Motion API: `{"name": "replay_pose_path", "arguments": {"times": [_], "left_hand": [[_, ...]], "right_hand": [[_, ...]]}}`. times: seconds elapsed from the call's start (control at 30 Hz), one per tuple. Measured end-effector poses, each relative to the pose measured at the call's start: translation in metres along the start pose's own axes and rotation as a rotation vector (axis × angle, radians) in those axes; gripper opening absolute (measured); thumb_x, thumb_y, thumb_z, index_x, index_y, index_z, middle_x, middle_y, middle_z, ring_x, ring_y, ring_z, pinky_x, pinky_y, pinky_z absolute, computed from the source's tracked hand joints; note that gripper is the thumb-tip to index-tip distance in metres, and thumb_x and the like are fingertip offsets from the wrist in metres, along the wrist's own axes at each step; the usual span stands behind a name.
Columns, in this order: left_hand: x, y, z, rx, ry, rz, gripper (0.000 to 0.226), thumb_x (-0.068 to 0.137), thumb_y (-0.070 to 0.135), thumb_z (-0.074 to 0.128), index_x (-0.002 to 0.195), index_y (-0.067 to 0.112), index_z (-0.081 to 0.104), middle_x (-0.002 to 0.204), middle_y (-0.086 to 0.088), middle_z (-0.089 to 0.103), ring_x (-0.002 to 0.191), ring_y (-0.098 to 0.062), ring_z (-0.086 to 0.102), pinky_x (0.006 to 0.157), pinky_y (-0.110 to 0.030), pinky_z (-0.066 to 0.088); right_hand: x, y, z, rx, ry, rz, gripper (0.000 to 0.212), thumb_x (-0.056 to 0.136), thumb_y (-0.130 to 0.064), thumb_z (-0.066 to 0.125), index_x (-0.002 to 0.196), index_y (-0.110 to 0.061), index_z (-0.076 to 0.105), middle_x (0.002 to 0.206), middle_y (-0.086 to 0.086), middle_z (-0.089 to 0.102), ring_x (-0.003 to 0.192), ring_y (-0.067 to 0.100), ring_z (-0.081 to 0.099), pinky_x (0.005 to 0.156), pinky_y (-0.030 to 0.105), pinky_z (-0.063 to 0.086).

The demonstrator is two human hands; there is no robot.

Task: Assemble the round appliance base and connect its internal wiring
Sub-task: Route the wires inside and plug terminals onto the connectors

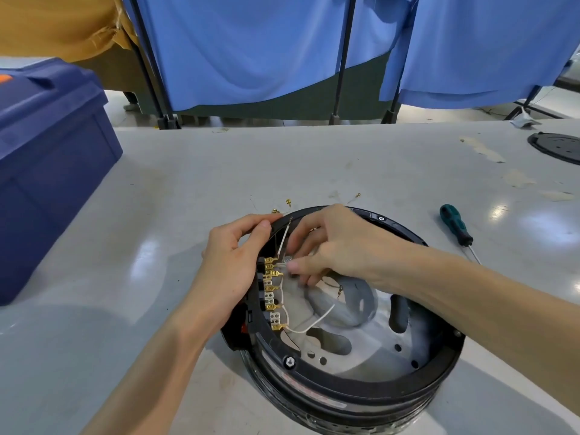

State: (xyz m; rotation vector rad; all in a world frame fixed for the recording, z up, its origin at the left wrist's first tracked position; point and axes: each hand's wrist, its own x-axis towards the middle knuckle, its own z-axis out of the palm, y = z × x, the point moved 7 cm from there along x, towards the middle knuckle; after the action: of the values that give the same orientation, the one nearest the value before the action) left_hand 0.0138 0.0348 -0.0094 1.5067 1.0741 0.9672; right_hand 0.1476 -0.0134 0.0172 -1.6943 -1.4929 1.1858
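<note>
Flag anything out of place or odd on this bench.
A few loose brass terminals lie scattered on the table just beyond the round base, unconnected to anything. Inside it, one thin wire's brass end lies free. Nothing looks damaged or spilled.

Nothing legible; red label (317, 397) (on the base (439, 363)) too blurred.
</note>
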Motion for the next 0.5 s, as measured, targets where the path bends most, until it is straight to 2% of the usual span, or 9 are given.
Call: {"name": "replay_pose_path", "arguments": {"times": [0.07,0.13,0.2,0.27,0.33,0.43,0.5], "left_hand": [[0.000,0.000,0.000,-0.002,-0.002,0.001,0.024,0.099,0.026,0.053,0.103,0.035,0.074,0.101,0.006,0.075,0.106,-0.022,0.067,0.101,-0.052,0.046],[0.000,0.001,0.000,-0.002,0.002,0.012,0.024,0.099,0.024,0.052,0.103,0.033,0.075,0.101,0.007,0.075,0.105,-0.020,0.067,0.101,-0.051,0.046],[-0.001,0.002,0.000,-0.001,0.006,0.020,0.024,0.099,0.024,0.052,0.103,0.031,0.075,0.100,0.008,0.075,0.105,-0.019,0.067,0.102,-0.050,0.046],[-0.001,0.003,0.000,-0.005,0.011,0.024,0.024,0.099,0.022,0.052,0.103,0.030,0.075,0.100,0.008,0.075,0.104,-0.018,0.068,0.102,-0.050,0.046],[-0.002,0.003,0.000,-0.009,0.011,0.025,0.024,0.099,0.021,0.052,0.104,0.029,0.075,0.100,0.008,0.075,0.105,-0.018,0.068,0.101,-0.049,0.047],[-0.002,0.003,0.001,-0.023,0.008,0.017,0.025,0.100,0.020,0.052,0.104,0.028,0.075,0.101,0.007,0.075,0.104,-0.019,0.068,0.099,-0.049,0.049],[-0.002,0.003,0.001,-0.027,0.006,0.011,0.025,0.100,0.020,0.052,0.104,0.028,0.075,0.102,0.006,0.075,0.103,-0.019,0.068,0.098,-0.049,0.050]], "right_hand": [[-0.009,-0.006,-0.009,-0.180,0.126,-0.126,0.021,0.071,-0.014,0.086,0.085,-0.014,0.070,0.081,0.004,0.074,0.066,0.012,0.068,0.071,0.032,0.059],[-0.018,-0.011,-0.004,-0.329,0.154,-0.225,0.020,0.070,-0.026,0.086,0.082,-0.024,0.071,0.086,-0.007,0.070,0.074,0.006,0.064,0.074,0.029,0.056],[-0.022,-0.014,0.007,-0.463,0.168,-0.299,0.018,0.072,-0.034,0.083,0.082,-0.027,0.070,0.094,-0.013,0.060,0.084,0.004,0.052,0.077,0.016,0.043],[-0.021,-0.017,0.013,-0.534,0.184,-0.356,0.014,0.076,-0.035,0.081,0.081,-0.028,0.070,0.097,-0.014,0.054,0.091,0.008,0.042,0.079,0.010,0.032],[-0.020,-0.020,0.016,-0.568,0.191,-0.387,0.012,0.078,-0.034,0.079,0.082,-0.027,0.071,0.097,-0.014,0.052,0.092,0.009,0.038,0.078,0.013,0.031],[-0.018,-0.022,0.019,-0.575,0.177,-0.404,0.010,0.081,-0.030,0.077,0.083,-0.023,0.070,0.096,-0.013,0.048,0.093,0.010,0.036,0.084,0.026,0.036],[-0.019,-0.022,0.021,-0.569,0.154,-0.423,0.010,0.082,-0.028,0.076,0.080,-0.022,0.069,0.095,-0.011,0.048,0.093,0.011,0.037,0.084,0.030,0.038]]}}
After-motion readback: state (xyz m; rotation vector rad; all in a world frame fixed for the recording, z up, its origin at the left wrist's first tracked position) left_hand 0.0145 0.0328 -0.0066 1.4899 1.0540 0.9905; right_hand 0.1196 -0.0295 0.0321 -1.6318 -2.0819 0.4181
